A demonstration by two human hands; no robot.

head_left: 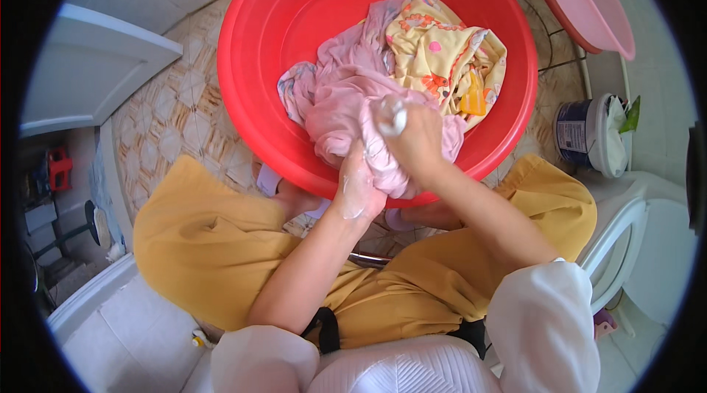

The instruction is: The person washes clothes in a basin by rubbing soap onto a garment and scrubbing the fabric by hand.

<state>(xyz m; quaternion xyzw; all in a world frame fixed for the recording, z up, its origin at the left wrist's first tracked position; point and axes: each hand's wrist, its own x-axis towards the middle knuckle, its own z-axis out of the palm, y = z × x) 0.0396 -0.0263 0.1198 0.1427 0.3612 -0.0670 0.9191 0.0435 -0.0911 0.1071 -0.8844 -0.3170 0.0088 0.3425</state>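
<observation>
Left hand (359, 188) and right hand (416, 144) clench pink cloth (340, 117) inside the red tub (230, 76), close to its near rim

Bare tub bottom opens toward the far left; yellow patterned cloth (423, 47) crowds the right, and mustard trousers (202, 246) flank the near rim

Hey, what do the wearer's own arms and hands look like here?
Loose white sleeves end around the elbows, leaving the forearms bare. The left hand and right hand wear no gloves, and no watch or bracelet shows. Whitish streaks, probably suds, mark the left wrist.
</observation>
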